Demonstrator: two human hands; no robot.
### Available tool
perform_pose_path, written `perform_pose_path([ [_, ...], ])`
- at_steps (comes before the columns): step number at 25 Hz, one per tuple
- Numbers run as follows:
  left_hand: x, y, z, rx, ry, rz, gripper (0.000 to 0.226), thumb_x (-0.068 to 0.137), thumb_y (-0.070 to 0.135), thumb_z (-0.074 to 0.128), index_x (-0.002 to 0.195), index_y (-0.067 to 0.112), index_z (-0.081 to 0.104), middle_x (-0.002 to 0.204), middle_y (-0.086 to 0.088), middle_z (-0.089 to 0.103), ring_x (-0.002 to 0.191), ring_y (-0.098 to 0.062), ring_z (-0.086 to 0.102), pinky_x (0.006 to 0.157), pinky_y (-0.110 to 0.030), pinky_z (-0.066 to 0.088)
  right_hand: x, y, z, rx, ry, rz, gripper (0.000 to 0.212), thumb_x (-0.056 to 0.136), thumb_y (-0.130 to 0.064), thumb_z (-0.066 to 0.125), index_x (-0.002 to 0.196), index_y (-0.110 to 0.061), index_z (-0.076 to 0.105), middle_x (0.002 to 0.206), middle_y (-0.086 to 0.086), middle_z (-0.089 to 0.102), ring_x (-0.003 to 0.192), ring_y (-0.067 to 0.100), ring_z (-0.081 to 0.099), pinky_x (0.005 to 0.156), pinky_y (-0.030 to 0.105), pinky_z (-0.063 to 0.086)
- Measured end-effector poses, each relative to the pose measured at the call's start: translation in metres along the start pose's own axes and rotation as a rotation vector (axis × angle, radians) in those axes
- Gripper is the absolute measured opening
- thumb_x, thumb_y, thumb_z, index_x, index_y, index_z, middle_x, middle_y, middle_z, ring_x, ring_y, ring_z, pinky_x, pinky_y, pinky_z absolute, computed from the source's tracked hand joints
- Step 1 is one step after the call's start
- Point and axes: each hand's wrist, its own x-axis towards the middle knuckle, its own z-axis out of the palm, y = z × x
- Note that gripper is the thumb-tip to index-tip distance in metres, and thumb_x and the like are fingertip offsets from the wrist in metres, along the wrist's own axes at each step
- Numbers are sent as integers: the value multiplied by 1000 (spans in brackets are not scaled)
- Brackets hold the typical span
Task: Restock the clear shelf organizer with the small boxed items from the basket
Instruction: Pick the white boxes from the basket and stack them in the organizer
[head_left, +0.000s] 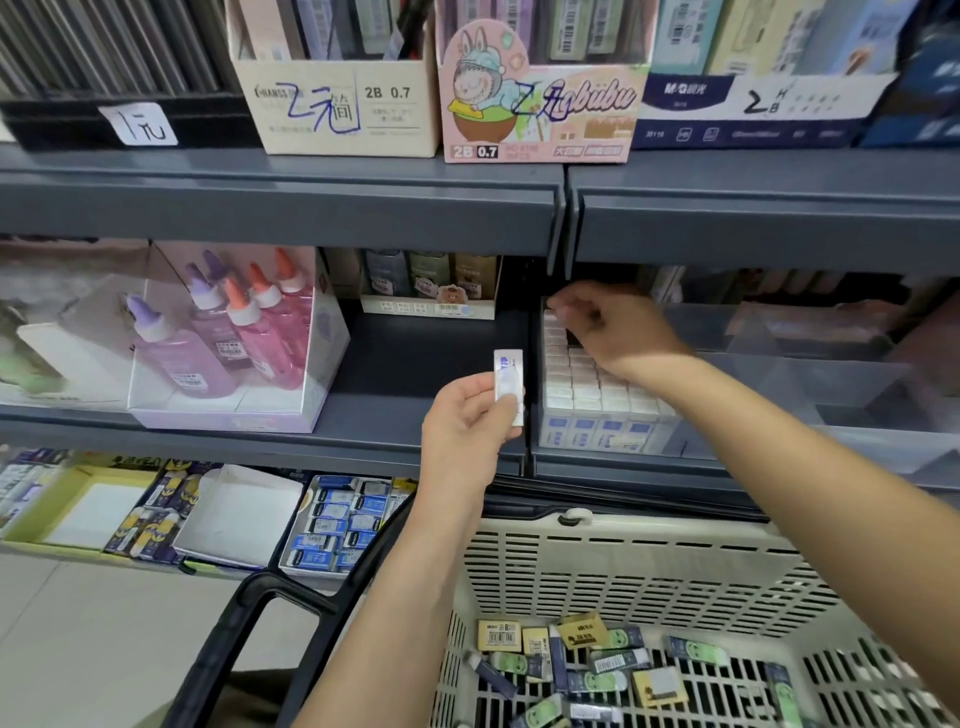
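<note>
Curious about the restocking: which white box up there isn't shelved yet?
The white box pinched upright in the left hand, outside the clear organizer; the other boxes sit packed in rows inside.

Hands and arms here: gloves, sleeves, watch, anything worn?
Nothing worn shows. Left hand and right hand are ungloved, with no watch or bands at the wrists. Both forearms are bare to the frame edge, no sleeve in view. Right hand is blurred.

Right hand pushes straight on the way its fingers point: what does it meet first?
Most likely the white boxes at the back left of the clear organizer, just beyond the fingers of the right hand; blur hides whether they touch.
</note>
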Motion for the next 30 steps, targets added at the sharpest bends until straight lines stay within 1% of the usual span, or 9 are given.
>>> perform_pose_path([
  [4, -2, 3, 1, -113, 24, -2, 22, 88, 11, 62, 108, 18, 57, 81, 4, 73, 70, -9, 66, 60, -19, 51, -45, -26, -10, 75, -86, -281, 25, 80, -30, 66, 105, -29, 65, 99, -12, 58, 88, 3, 56, 81, 10, 40],
  [8, -4, 5, 2, -121, -5, -9, 18, 92, 14, 55, 106, 19, 64, 95, -6, 71, 75, -14, 62, 58, -21, 49, -71, -29, -7, -172, -171, -439, 40, 81, -32, 66, 119, -22, 59, 123, -4, 54, 110, 15, 54, 86, 35, 49],
  [11, -5, 7, 5, -131, -24, -15, 22, 95, 17, 49, 97, 17, 71, 98, -8, 72, 82, -15, 65, 58, -21, 49, -70, -31, -10, -146, -52, -471, 27, 84, -25, 64, 109, -12, 65, 110, 3, 62, 95, 22, 61, 73, 42, 53],
  [14, -6, 7, 6, -90, -48, 40, 23, 96, 14, 47, 99, 18, 69, 94, -4, 73, 84, -13, 66, 62, -21, 50, -71, -30, -11, -196, -7, -522, 23, 86, -23, 59, 108, -17, 63, 93, -1, 66, 74, 18, 62, 60, 37, 53],
  [17, -9, 5, 6, 76, -59, 82, 23, 95, 15, 49, 100, 31, 65, 98, 9, 70, 91, -3, 64, 66, -18, 51, -52, -22, -17, -153, 44, -278, 25, 87, -31, 54, 111, -26, 59, 83, -5, 66, 60, 8, 56, 63, 28, 51],
  [20, -10, 2, 9, 228, -77, 51, 20, 94, 18, 52, 104, 33, 61, 104, 19, 63, 96, 4, 60, 84, -23, 52, -9, 1, -22, -34, 147, -50, 16, 87, -23, 57, 100, -15, 62, 84, -2, 65, 78, 16, 63, 76, 23, 45],
  [23, -12, 1, 12, 296, -114, 18, 20, 93, 20, 52, 108, 31, 59, 104, 21, 60, 97, 6, 57, 94, -30, 49, 16, 19, -14, -78, 118, -52, 11, 88, -21, 55, 84, -13, 59, 80, 3, 64, 80, 22, 63, 75, 22, 40],
  [26, -12, -1, 13, 341, -135, 3, 19, 93, 20, 52, 106, 33, 58, 101, 21, 61, 94, 5, 57, 92, -31, 50, 22, 26, 0, -95, 63, -131, 23, 89, -19, 57, 109, -8, 59, 94, 11, 67, 88, 26, 63, 78, 24, 41],
  [30, -10, -2, 13, 355, -136, -11, 19, 93, 20, 53, 103, 35, 58, 100, 19, 61, 94, 2, 57, 90, -30, 51, 29, 28, 12, -122, -33, -70, 29, 93, -23, 50, 118, -10, 56, 110, 12, 64, 99, 29, 59, 78, 24, 38],
])
